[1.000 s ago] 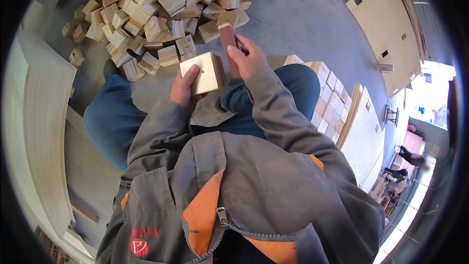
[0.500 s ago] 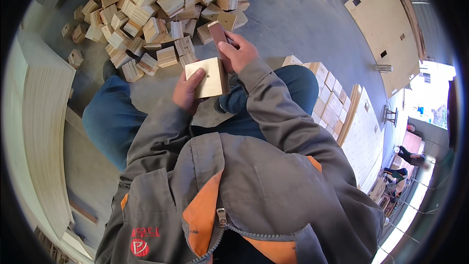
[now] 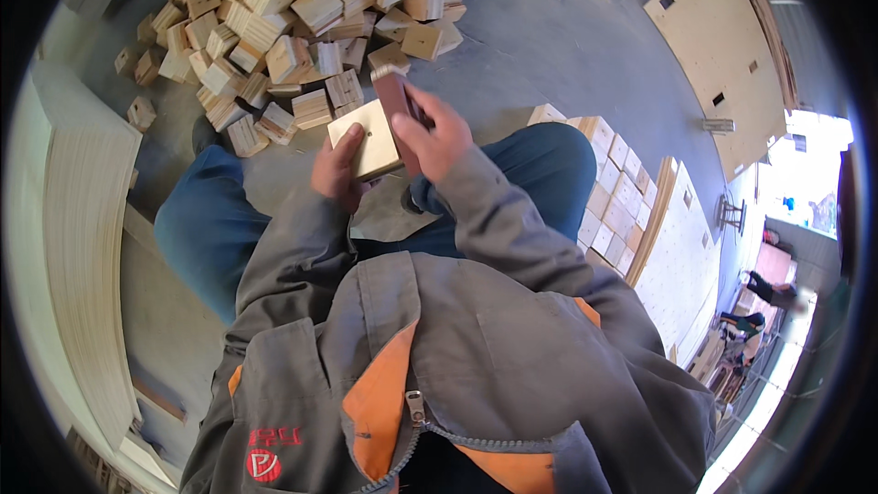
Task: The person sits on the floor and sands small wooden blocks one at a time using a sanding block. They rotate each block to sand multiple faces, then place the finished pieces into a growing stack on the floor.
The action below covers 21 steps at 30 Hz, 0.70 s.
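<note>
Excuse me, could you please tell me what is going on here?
A person holds a square wooden block in the left grip and a reddish-brown bar in the right grip, the bar at or against the block's right edge. A loose pile of blocks lies ahead, and a neat stack of blocks stands to the right.

The wooden block (image 3: 377, 152) is cream, the bar (image 3: 393, 104) maroon, the jacket (image 3: 549, 366) grey, the trousers (image 3: 203, 229) blue.

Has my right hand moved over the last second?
Yes. Your right hand has shifted left overall, a little farther from the neat block stack on the right.
</note>
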Tool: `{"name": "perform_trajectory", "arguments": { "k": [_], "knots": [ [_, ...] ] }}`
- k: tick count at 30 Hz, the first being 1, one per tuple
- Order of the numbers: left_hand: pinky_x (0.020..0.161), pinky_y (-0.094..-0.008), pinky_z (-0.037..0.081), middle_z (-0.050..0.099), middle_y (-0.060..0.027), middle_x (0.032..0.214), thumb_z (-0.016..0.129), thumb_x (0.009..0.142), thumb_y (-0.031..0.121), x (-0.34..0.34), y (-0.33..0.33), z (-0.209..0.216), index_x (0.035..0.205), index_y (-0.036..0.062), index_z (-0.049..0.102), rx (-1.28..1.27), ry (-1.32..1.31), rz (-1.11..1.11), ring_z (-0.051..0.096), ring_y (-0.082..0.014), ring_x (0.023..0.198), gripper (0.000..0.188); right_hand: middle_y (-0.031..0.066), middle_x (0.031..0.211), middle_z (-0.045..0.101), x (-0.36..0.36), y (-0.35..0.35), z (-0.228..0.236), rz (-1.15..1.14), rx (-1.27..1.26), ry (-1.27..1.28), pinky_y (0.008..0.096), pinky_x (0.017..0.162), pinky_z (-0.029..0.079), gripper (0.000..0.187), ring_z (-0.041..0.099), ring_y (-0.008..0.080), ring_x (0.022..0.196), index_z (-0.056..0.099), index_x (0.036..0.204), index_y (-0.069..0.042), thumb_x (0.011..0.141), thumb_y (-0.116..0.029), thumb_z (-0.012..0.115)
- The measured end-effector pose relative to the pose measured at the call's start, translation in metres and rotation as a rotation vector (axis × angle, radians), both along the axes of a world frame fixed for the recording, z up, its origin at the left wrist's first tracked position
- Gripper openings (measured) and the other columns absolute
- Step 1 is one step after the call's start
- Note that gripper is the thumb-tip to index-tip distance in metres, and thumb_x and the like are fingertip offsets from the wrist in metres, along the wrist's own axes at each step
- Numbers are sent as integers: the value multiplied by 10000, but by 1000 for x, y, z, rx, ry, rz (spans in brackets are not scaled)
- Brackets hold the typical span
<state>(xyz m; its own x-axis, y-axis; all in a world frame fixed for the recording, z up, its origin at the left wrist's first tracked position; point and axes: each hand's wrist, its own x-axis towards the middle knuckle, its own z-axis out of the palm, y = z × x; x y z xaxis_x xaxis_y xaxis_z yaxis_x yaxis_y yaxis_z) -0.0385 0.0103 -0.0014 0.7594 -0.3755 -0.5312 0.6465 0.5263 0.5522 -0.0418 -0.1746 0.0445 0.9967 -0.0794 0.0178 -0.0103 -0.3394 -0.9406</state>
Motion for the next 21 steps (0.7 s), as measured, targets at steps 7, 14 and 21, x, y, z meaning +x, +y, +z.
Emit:
{"name": "perform_trajectory", "arguments": {
  "k": [7,14,21],
  "knots": [
    [970,-474,524,525,-91,1419,641,954,416,-6,-3,11,1580,151,277,-111,-200,-60,584,-243,1219,771,161,1140,710,54,-47,8,-178,134,242,329,877,530,580,679,199,978,607,1346,-13,882,-340,726],
    [1024,-488,476,527,-71,1413,628,975,279,5,8,13,1538,164,336,-106,-55,68,570,-258,1238,644,130,1145,706,-3,-65,-53,-237,199,442,289,863,516,517,657,167,994,604,1351,-5,940,-303,702],
    [1037,-435,484,517,-118,1410,679,923,144,6,14,19,1580,104,277,-52,-229,55,551,-257,1260,772,95,1159,688,3,-53,-10,-90,526,405,280,903,501,469,624,131,1005,601,1356,-15,964,-256,691]
  ]
}}
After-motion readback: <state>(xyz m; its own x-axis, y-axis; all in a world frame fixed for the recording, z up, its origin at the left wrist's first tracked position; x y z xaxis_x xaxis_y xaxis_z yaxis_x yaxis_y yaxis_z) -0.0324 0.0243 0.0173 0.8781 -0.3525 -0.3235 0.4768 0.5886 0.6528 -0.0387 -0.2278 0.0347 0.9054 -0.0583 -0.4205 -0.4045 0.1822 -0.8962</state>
